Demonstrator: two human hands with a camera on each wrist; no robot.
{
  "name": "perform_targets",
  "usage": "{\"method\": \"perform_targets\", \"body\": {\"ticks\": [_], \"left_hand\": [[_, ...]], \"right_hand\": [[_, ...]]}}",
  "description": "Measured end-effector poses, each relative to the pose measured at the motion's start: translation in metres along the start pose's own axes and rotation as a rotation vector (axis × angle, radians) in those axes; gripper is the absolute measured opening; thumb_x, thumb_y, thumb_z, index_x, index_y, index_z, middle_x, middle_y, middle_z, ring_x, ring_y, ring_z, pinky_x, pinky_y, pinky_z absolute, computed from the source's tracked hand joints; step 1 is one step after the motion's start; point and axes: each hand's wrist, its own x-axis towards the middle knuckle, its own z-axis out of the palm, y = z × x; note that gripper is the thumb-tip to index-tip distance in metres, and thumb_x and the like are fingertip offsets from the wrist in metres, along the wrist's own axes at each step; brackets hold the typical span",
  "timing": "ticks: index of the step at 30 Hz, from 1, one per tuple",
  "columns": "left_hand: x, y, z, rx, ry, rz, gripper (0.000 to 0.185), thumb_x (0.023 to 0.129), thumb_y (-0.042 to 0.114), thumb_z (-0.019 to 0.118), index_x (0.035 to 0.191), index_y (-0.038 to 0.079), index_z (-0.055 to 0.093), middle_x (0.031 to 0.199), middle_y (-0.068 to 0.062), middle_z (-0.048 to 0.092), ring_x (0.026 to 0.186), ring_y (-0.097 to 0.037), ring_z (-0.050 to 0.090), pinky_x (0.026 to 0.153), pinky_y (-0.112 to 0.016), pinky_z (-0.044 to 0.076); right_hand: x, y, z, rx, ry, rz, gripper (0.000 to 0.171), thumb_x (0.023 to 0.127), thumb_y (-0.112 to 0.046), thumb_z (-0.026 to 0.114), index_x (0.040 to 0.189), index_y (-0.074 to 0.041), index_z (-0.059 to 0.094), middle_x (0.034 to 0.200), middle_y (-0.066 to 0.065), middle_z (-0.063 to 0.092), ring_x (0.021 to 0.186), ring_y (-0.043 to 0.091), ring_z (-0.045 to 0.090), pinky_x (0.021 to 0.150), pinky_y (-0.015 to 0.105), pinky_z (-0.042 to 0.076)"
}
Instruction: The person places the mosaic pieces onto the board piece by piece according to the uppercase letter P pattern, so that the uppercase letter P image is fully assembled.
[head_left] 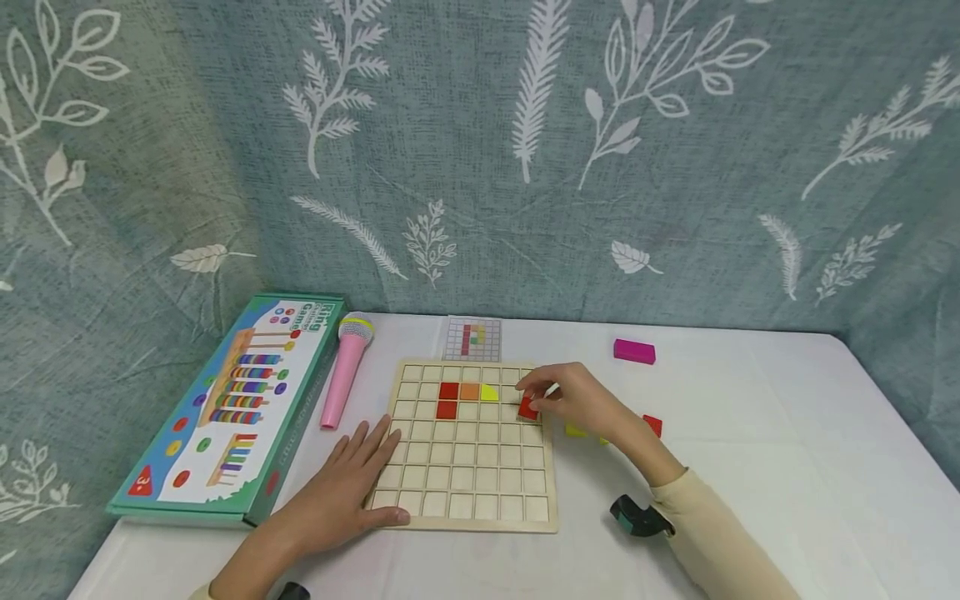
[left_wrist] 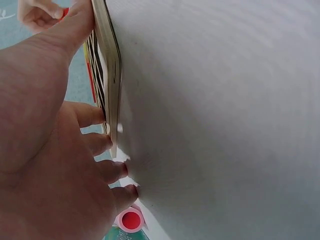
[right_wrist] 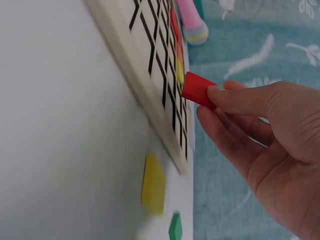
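Observation:
A wooden grid board (head_left: 471,492) lies on the white table (head_left: 750,467). Two red tiles (head_left: 447,399), an orange tile (head_left: 469,391) and a yellow tile (head_left: 489,392) sit in its upper rows. My right hand (head_left: 577,400) pinches a red tile (head_left: 528,409) just above the board's right side; the right wrist view shows that red tile (right_wrist: 198,90) between fingertips, close to the board (right_wrist: 150,75). My left hand (head_left: 352,487) lies flat with fingers spread on the board's lower left corner, and the left wrist view shows its fingers (left_wrist: 95,145) against the board's edge (left_wrist: 109,75).
A green ring-game box (head_left: 225,408) and a pink toy microphone (head_left: 347,367) lie left of the board. A pattern card (head_left: 472,339) rests behind it. Loose pieces lie to the right: a magenta block (head_left: 634,351), a red tile (head_left: 652,425), a yellow tile (right_wrist: 153,182), a green piece (right_wrist: 175,227).

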Motion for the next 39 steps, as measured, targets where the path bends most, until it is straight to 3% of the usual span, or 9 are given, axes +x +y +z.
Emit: {"method": "perform_targets", "body": {"ticks": [24, 32, 39], "left_hand": [[0.0, -0.002, 0.004, 0.021, 0.017, -0.001, 0.102, 0.081, 0.063, 0.066, 0.152, 0.0, 0.03, 0.161, -0.019, 0.018, 0.145, -0.048, 0.013, 0.114, -0.063, 0.015], [0.0, -0.002, 0.003, 0.026, 0.021, 0.007, 0.1, 0.082, 0.062, 0.067, 0.152, 0.0, 0.03, 0.16, -0.02, 0.019, 0.145, -0.048, 0.014, 0.114, -0.063, 0.015], [0.0, -0.002, 0.004, 0.023, 0.017, 0.005, 0.101, 0.081, 0.062, 0.066, 0.152, -0.001, 0.03, 0.161, -0.02, 0.019, 0.145, -0.048, 0.014, 0.113, -0.063, 0.015]], "right_hand": [[0.043, -0.045, 0.068, 0.025, 0.003, -0.114, 0.019, 0.088, 0.003, 0.069, 0.105, -0.003, 0.072, 0.097, 0.003, 0.072, 0.087, 0.011, 0.065, 0.078, 0.018, 0.054], [0.053, -0.054, 0.08, -0.045, -0.039, -0.083, 0.02, 0.09, 0.0, 0.068, 0.109, -0.004, 0.072, 0.096, 0.003, 0.073, 0.089, 0.01, 0.066, 0.079, 0.017, 0.052], [0.054, -0.055, 0.085, -0.067, -0.022, -0.043, 0.019, 0.089, -0.001, 0.07, 0.108, -0.005, 0.072, 0.093, 0.0, 0.072, 0.086, 0.008, 0.065, 0.077, 0.016, 0.052]]}}
